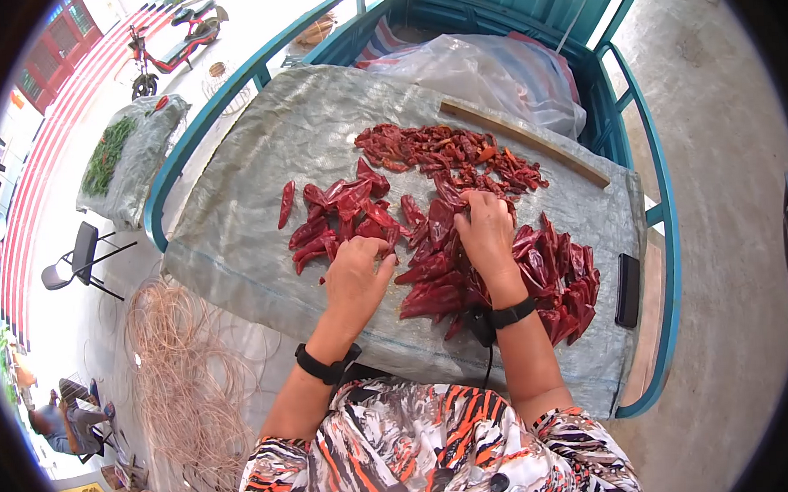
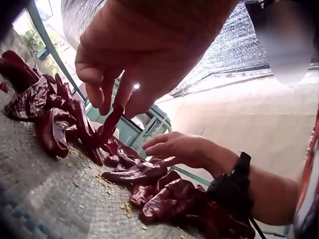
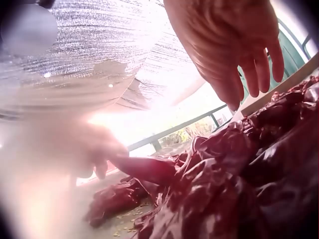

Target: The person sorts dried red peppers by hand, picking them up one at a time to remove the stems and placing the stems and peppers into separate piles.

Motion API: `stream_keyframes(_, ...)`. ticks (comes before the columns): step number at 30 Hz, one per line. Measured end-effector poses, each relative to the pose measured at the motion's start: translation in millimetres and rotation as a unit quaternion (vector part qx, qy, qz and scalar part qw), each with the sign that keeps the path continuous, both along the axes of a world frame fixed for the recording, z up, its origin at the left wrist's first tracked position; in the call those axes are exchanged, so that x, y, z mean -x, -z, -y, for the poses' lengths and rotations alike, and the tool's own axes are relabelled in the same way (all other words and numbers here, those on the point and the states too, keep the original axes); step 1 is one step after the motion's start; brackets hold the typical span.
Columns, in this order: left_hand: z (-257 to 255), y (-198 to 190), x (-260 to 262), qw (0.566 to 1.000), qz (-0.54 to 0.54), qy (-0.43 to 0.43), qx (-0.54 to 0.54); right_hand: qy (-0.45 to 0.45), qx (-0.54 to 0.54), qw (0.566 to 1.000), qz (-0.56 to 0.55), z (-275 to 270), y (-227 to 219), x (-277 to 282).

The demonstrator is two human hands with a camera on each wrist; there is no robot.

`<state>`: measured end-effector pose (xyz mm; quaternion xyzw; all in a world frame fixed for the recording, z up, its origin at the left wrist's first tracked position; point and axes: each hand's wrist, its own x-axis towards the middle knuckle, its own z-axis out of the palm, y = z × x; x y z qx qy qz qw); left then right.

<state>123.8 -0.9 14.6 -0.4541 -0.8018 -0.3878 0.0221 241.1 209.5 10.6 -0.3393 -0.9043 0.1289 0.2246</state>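
My left hand pinches a dried red chili pepper between thumb and fingertips, low over a loose group of large whole chilies. In the head view my right hand hovers at the top of the bigger chili heap. Its fingers hang down relaxed in the right wrist view, and nothing shows between them. Behind it lies a band of smaller, crumpled dark red chilies. Pale seeds are scattered on the woven sheet beneath the peppers.
A wooden strip lies on the sheet behind the small chilies. A black phone-like object rests at the right edge. Teal cart rails border the sheet, and a striped plastic bag fills the cart's far end.
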Motion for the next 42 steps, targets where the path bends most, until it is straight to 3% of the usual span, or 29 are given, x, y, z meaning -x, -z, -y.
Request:
stream_keyframes(4, -1, 11, -6, 0.998, 0.017, -0.001, 0.053, 0.030, -0.043, 0.998, 0.037, -14, 29, 5)
stream_keyframes(11, -12, 11, -15, 0.995, 0.020, 0.028, 0.089, -0.006, -0.013, 1.000, 0.023, -9, 45, 10)
stream_keyframes(14, -19, 11, -14, 0.995, 0.013, 0.034, 0.091, -0.011, -0.106, 0.994, -0.028, -13, 60, 18)
stream_keyframes(17, -20, 11, -11, 0.995, 0.019, 0.043, 0.085, -0.006, -0.022, 0.998, 0.058, -5, 41, 19)
stream_keyframes(21, -21, 10, -2, 0.998, 0.018, 0.041, 0.041, -0.007, -0.012, 0.998, -0.064, -7, 33, 16)
stream_keyframes(23, -26, 3, -1, 0.997, 0.071, 0.026, -0.005, -0.020, 0.002, 0.991, -0.130, -1, 12, 11)
stream_keyframes(24, -29, -1, 0, 0.995, 0.096, 0.019, -0.028, -0.052, 0.090, 0.983, -0.152, 3, 0, 9)
stream_keyframes(27, -39, -4, 8, 0.994, -0.016, 0.054, -0.097, -0.201, 0.175, 0.951, -0.159, 19, -19, 2)
stream_keyframes(31, -34, 0, 23, 0.988, -0.060, 0.140, -0.018, -0.220, 0.165, 0.947, -0.166, 36, -28, 3)
stream_keyframes(32, -33, 0, 25, 0.983, 0.082, 0.161, -0.021, -0.220, 0.181, 0.943, -0.172, 38, -30, 2)
stream_keyframes(35, -29, -11, 27, 0.965, 0.217, 0.143, -0.028, -0.188, 0.230, 0.936, -0.190, 41, -30, 2)
stream_keyframes(37, -26, -10, 37, 0.979, 0.164, 0.114, -0.051, -0.124, 0.262, 0.935, -0.203, 34, -23, 2)
stream_keyframes(38, -24, -9, 43, 0.984, 0.138, 0.099, -0.062, -0.096, 0.215, 0.955, -0.179, 31, -23, 1)
stream_keyframes(41, -19, -17, 61, 0.987, 0.128, 0.093, -0.001, -0.067, 0.203, 0.973, -0.089, 27, -20, 5)
stream_keyframes(42, -22, -16, 67, 0.987, 0.114, 0.109, -0.020, -0.094, 0.211, 0.965, -0.125, 28, -20, 10)
